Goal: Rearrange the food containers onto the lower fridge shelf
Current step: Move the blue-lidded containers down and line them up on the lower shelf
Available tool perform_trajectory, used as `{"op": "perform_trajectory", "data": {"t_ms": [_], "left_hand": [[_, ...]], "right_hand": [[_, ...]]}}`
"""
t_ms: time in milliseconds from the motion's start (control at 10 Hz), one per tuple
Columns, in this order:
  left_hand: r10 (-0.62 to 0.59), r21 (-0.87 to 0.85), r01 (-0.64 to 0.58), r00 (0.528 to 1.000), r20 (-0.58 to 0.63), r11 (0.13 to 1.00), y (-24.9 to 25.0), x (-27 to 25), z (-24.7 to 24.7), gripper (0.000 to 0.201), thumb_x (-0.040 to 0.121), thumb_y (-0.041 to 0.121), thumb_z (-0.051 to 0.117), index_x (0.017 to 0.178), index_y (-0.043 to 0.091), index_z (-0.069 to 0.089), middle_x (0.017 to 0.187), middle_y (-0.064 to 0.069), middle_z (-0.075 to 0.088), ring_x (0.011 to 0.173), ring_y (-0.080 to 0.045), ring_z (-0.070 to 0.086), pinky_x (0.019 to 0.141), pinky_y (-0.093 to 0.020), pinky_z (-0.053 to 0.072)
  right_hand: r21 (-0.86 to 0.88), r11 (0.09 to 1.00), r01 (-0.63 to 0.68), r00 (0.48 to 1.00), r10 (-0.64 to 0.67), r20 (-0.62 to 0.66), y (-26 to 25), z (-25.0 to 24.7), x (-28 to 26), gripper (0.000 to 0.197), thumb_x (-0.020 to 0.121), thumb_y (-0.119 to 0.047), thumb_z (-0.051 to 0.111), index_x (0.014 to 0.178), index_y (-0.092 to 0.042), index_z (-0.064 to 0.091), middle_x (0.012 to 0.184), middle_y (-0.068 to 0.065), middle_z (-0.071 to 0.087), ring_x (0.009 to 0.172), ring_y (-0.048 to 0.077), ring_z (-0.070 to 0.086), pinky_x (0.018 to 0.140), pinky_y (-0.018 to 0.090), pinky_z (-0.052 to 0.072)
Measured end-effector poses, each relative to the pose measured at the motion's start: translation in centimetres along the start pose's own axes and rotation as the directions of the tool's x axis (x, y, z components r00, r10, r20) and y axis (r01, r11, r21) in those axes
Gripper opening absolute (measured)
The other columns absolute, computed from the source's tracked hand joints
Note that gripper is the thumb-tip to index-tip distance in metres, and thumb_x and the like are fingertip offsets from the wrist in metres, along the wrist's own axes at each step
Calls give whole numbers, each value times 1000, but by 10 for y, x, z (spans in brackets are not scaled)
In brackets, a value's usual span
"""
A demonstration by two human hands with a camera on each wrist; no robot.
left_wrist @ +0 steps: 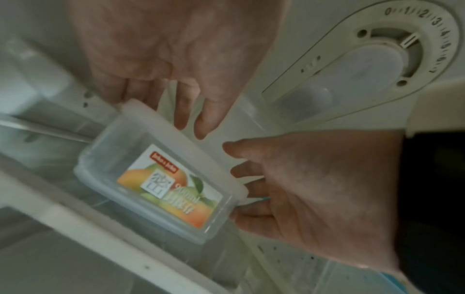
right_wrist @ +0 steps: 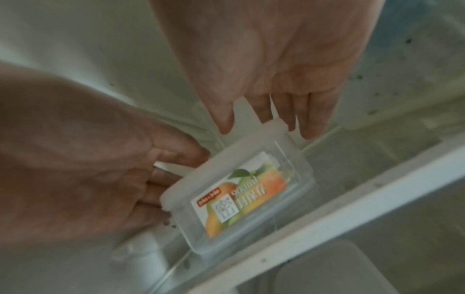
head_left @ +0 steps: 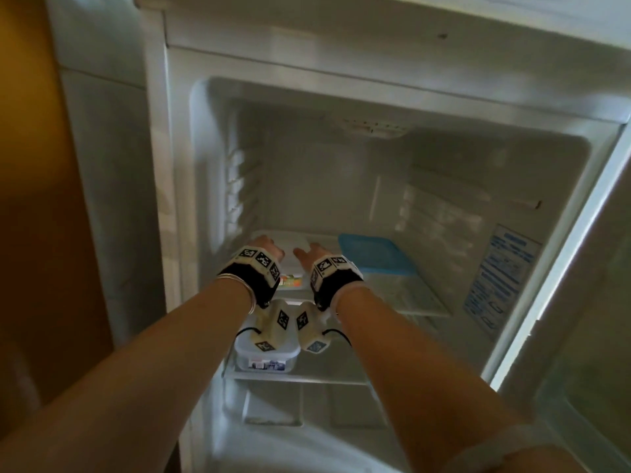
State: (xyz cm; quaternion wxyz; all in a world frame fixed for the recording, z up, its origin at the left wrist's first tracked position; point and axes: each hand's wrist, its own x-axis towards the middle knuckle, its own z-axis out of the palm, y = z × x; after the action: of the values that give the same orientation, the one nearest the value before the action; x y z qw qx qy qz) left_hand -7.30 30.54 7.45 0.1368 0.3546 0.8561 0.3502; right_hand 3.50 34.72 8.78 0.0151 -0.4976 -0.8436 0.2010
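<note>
On the lower shelf (head_left: 297, 378) sits one clear container (head_left: 266, 360). Above, on the upper shelf's left, the left hand (left_wrist: 176, 59) and right hand (left_wrist: 314, 189) curl spread fingers round the short ends of a fruit-labelled lidded container (left_wrist: 156, 187), long axis left-right. It looks light, rigid, slick; end grips suit. A blue-lidded container (head_left: 375, 256) sits right.

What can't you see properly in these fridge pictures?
- What is inside the fruit-label container: both wrist views are blurred, and the label covers its side.
- Whether the left hand and right hand grip it yet: head view, the wrists hide the fingers.
- The blue-lidded container: its contents are too dim in the head view.
- The container on the lower shelf: the wrist cameras partly cover it.
</note>
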Motion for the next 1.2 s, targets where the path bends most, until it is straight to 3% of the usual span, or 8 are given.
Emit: {"op": "perform_trajectory", "data": {"t_ms": [100, 200, 300, 400, 500, 700, 800, 1200], "left_hand": [[-55, -33, 54, 998, -15, 998, -8, 0, 6, 55, 91, 19, 56, 139, -1, 39, 143, -19, 45, 132, -33, 45, 109, -38, 36], [-104, -77, 102, 994, -19, 992, -9, 2, 8, 60, 89, 21, 60, 139, -1, 36, 143, -18, 45, 130, -32, 46, 109, -38, 37], [-130, -65, 129, 991, -5, 989, -9, -1, 3, 60, 89, 26, 60, 139, 2, 38, 142, -14, 48, 130, -29, 48, 109, -34, 37], [-137, -44, 137, 991, 8, 990, -13, -6, 1, 65, 89, 30, 59, 142, 2, 34, 145, -16, 44, 132, -31, 45, 112, -36, 36], [-128, -32, 128, 992, 8, 991, -15, -21, -5, 63, 89, 35, 56, 141, 4, 36, 143, -16, 46, 129, -33, 46, 109, -38, 38], [-106, -86, 106, 994, 12, 991, -22, -58, -17, 65, 92, 35, 52, 147, 9, 28, 149, -12, 38, 135, -31, 40, 113, -37, 32], [-82, -132, 84, 996, 19, 988, -25, -81, -16, 68, 91, 33, 56, 147, 9, 27, 150, -11, 38, 135, -29, 41, 112, -34, 33], [13, -149, -3, 998, 60, 989, -47, -163, 2, 67, 88, 34, 59, 146, 15, 31, 150, -10, 38, 131, -28, 46, 109, -36, 39]], "right_hand": [[193, 980, -57, 998, 61, -16, 3, 13, 37, 62, 96, -43, 38, 148, -14, 19, 153, 14, 31, 137, 35, 37, 110, 45, 35], [148, 989, -16, 1000, 15, 9, 5, 17, 45, 58, 97, -37, 42, 145, -10, 26, 148, 16, 37, 133, 34, 41, 108, 41, 37], [289, 957, 16, 999, -6, -37, 4, 12, 13, 49, 99, -29, 43, 138, 0, 41, 142, 19, 46, 130, 31, 47, 100, 30, 41], [335, 942, 7, 999, 7, -42, 3, 15, 14, 47, 98, -29, 43, 135, 0, 44, 139, 18, 50, 127, 31, 49, 98, 30, 42], [366, 931, 13, 997, 14, -70, -3, 14, -3, 48, 97, -34, 42, 133, -2, 43, 132, 18, 55, 121, 33, 53, 95, 35, 44], [406, 914, 13, 989, 47, -137, -1, 19, -38, 53, 97, -34, 43, 138, -1, 37, 138, 18, 50, 125, 31, 51, 95, 34, 43], [412, 911, 25, 982, 53, -179, 6, 25, -60, 52, 96, -34, 44, 137, -2, 39, 135, 18, 52, 120, 31, 54, 88, 32, 44], [465, 881, 84, 970, 34, -240, 50, 58, -150, 50, 92, -37, 53, 131, -6, 46, 129, 16, 57, 112, 35, 60, 94, 48, 51]]}}
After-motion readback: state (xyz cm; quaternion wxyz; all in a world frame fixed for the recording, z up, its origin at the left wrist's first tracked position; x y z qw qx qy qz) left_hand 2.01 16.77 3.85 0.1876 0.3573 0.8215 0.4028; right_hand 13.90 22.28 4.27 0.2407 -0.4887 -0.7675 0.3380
